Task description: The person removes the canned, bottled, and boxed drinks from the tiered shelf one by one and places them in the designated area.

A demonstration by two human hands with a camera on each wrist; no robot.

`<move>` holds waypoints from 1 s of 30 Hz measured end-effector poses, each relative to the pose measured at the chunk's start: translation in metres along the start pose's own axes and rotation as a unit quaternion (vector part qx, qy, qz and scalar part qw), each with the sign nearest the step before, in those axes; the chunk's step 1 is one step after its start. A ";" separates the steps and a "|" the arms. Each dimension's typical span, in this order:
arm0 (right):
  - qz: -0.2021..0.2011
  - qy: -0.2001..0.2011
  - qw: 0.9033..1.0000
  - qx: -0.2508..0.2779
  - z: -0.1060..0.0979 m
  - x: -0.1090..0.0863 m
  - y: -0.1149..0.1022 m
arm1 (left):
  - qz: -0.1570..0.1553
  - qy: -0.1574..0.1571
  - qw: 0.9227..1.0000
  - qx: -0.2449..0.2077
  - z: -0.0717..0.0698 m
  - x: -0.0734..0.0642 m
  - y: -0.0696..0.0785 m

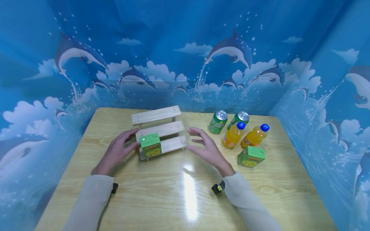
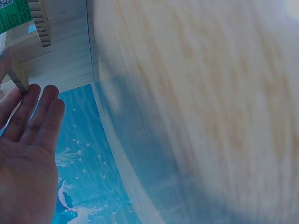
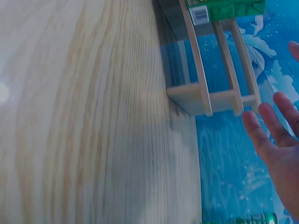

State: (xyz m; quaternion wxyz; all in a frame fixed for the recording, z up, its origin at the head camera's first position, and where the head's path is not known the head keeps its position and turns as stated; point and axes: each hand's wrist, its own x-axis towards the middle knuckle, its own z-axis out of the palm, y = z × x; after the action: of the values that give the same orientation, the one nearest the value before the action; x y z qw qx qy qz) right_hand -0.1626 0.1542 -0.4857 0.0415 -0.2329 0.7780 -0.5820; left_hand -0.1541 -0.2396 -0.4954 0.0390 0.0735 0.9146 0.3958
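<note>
A three-step wooden rack point(image 1: 162, 129) stands on the table, with a green juice carton point(image 1: 151, 145) on the left part of its lowest step. My left hand point(image 1: 117, 150) is at the rack's left end. In the left wrist view its nearly straight fingers point(image 2: 46, 114) reach the end of a slat point(image 2: 18, 77); how firmly they touch it is unclear. Off the rack's right end, my right hand point(image 1: 206, 149) is held with fingers spread and bent a little, nothing in it. The right wrist view shows a gap between its fingers point(image 3: 261, 135) and the slats point(image 3: 226, 70).
Right of my right hand stand two green soda cans point(image 1: 218, 122) point(image 1: 242, 118), two orange drink bottles point(image 1: 232, 136) point(image 1: 254, 136) with blue caps, and another green juice carton point(image 1: 251, 157). A dolphin-print backdrop point(image 1: 185, 57) rises behind the wooden table point(image 1: 162, 195).
</note>
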 end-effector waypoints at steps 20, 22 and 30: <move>-0.023 -0.045 0.999 -0.008 0.048 0.027 -0.012 | -0.004 0.001 1.000 -0.003 0.001 0.000 0.001; -0.028 -0.051 0.998 -0.010 0.053 0.030 -0.013 | -0.004 0.002 1.000 -0.002 0.001 0.000 0.001; -0.027 -0.074 0.997 -0.009 0.069 0.039 -0.018 | -0.001 0.003 1.000 -0.003 0.000 0.001 -0.001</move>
State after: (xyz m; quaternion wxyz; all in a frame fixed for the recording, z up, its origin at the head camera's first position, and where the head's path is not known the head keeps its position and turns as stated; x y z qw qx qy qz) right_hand -0.1686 0.0729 -0.4833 0.0814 -0.2969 0.7714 -0.5570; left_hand -0.1547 -0.2399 -0.4965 0.0369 0.0718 0.9133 0.3991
